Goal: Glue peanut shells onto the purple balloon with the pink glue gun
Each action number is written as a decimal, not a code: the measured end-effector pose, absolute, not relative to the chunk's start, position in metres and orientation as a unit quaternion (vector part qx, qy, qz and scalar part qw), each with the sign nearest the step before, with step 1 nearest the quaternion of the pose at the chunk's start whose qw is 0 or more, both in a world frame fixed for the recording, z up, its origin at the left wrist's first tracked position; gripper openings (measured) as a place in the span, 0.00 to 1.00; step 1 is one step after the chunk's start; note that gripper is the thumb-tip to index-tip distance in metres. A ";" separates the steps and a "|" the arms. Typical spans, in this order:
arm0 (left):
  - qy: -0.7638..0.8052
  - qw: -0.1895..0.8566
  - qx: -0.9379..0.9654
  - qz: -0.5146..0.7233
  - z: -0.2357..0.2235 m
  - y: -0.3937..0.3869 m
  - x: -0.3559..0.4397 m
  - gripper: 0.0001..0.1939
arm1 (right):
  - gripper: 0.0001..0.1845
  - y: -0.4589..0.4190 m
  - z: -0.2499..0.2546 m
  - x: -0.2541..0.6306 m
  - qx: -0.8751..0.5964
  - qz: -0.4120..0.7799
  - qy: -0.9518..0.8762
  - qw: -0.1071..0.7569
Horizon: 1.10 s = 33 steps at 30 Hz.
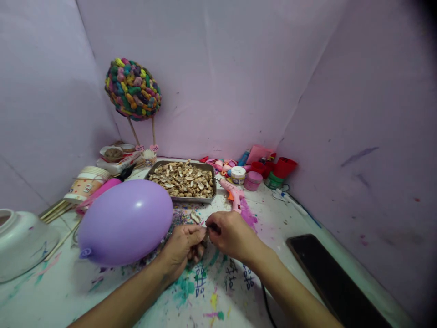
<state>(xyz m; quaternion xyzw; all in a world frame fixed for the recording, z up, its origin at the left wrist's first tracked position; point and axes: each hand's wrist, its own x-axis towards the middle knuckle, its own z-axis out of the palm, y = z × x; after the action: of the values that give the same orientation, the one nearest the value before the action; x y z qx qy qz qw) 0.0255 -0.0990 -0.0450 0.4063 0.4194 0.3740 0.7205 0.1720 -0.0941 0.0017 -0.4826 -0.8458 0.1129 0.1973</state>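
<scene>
My left hand and my right hand meet fingertip to fingertip just above the table. Both are closed in a pinch, and whatever small thing lies between them is too hidden to name. Close by on the left rests an inflated purple balloon, its knot toward me. A metal tray heaped with peanut shells stands beyond my hands. One loose shell lies on the table in front of the tray. The pink glue gun sits behind my right hand.
A ball of colourful painted shells stands on sticks at the back left. Paper cups and a white jar are at left. Paint jars and red cups line the back right. A black phone lies at right.
</scene>
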 end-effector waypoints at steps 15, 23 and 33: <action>0.407 0.802 0.331 0.287 -0.032 -0.092 0.021 0.10 | 0.09 -0.092 0.004 0.182 -0.406 0.100 -0.893 0.167; 0.412 0.779 0.256 0.397 -0.032 -0.092 0.026 0.08 | 0.11 -0.097 -0.020 0.159 -0.525 0.069 -0.811 0.249; 0.386 0.762 0.282 0.437 -0.039 -0.096 0.030 0.07 | 0.05 -0.094 -0.008 0.158 -0.592 0.264 -0.702 0.294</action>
<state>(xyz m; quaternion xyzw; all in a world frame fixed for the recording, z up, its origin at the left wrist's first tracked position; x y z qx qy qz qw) 0.0300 -0.0965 -0.0387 0.2816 0.3860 0.4374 0.7619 0.1575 -0.0935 -0.0082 -0.5923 -0.7024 0.2637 0.2938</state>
